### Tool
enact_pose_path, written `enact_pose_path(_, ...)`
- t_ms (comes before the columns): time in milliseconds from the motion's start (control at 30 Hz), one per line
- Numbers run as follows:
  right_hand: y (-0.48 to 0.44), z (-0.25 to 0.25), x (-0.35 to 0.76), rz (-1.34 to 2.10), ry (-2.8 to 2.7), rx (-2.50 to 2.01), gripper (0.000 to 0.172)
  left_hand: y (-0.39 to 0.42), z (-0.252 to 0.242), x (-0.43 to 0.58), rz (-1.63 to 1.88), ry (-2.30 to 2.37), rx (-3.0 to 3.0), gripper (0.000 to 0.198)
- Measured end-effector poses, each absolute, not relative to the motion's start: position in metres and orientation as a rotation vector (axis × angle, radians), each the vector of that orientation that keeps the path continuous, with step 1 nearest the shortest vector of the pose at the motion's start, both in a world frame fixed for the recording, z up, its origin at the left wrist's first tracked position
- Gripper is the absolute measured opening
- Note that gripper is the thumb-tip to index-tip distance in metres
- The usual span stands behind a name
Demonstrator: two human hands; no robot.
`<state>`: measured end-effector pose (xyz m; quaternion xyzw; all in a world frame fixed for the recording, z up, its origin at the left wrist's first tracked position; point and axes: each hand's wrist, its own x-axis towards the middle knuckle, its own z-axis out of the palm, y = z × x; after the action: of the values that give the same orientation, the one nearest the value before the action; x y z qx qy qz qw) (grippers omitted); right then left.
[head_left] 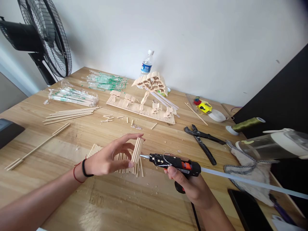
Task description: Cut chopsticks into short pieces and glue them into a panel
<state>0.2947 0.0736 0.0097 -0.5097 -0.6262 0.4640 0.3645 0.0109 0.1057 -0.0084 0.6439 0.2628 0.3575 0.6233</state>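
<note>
A small panel of short wooden sticks (137, 149) is pinched between the thumb and fingers of my left hand (115, 157), which wears a black band and a red string at the wrist. My right hand (190, 186) is wrapped round a black glue gun (176, 163) with a long white glue stick in its back. The metal nozzle points left, close to the right edge of the panel; whether it touches is hard to tell. Behind and below my left hand lies a row of short sticks (122, 163), partly hidden by the hand.
A wooden tree model on a base (141, 110) stands mid-table before a water bottle (146, 64). Bagged sticks (73, 96) and loose long sticks (69, 115) lie left. Right are pliers (202, 142), a yellow tape measure (205, 107), thread (247, 125), a cloth (250, 170) and a phone (249, 210).
</note>
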Motion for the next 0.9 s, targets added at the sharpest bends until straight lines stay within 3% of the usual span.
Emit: enact_pose_path(900, 0.077, 0.017, 0.292, 1.264, -1.571, -1.251, 0.057, 0.102, -0.006, 0.008, 0.755, 0.545, 1.465, 0.069)
